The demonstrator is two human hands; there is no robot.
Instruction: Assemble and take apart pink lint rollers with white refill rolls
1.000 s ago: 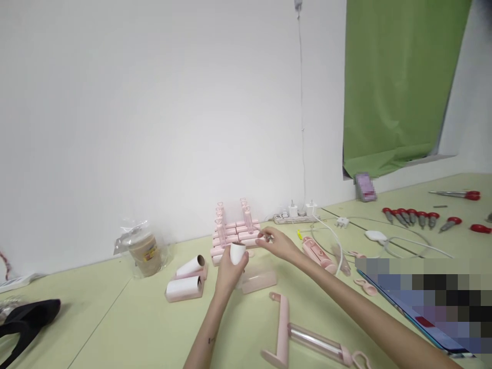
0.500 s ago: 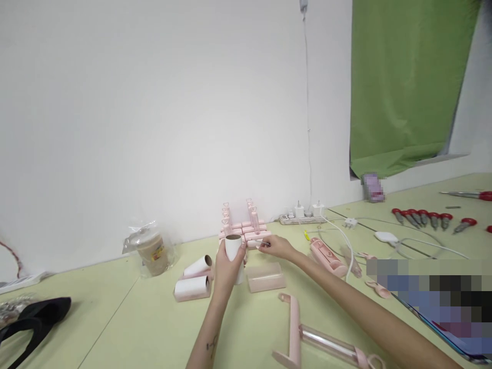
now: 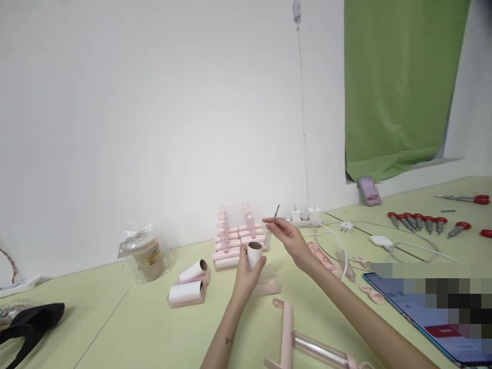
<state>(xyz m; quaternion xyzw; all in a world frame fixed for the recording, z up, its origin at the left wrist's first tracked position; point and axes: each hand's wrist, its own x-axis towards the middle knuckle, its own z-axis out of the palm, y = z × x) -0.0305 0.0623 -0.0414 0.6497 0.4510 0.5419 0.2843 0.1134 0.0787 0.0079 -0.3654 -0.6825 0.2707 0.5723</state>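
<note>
My left hand [image 3: 248,274] is wrapped round a white lint roller refill [image 3: 255,252], held upright with its brown cardboard core facing up. To its right, my right hand [image 3: 286,236] pinches a slim metal-tipped tool [image 3: 275,213], whose tip points up; its exact kind is not clear. The two hands are apart. Below the refill lies a translucent pink cover [image 3: 268,288], partly hidden by my left hand. Nearer me rests a pink roller frame [image 3: 287,333] with a clear handle. Left of my hands, two white rolls [image 3: 186,293] lie in pink covers.
Several pink lint rollers [image 3: 227,253] are grouped by the wall. A bagged cup [image 3: 148,259] stands left, near a black strap-like item [image 3: 34,320]. On the right are a phone [image 3: 418,323], white cables [image 3: 340,241], a power strip [image 3: 307,223] and several red-handled tools [image 3: 418,221].
My left hand and the refill have moved right and slightly down. My right hand has lifted the slim tool, turning it from nearly level to tip up. The view has shifted slightly.
</note>
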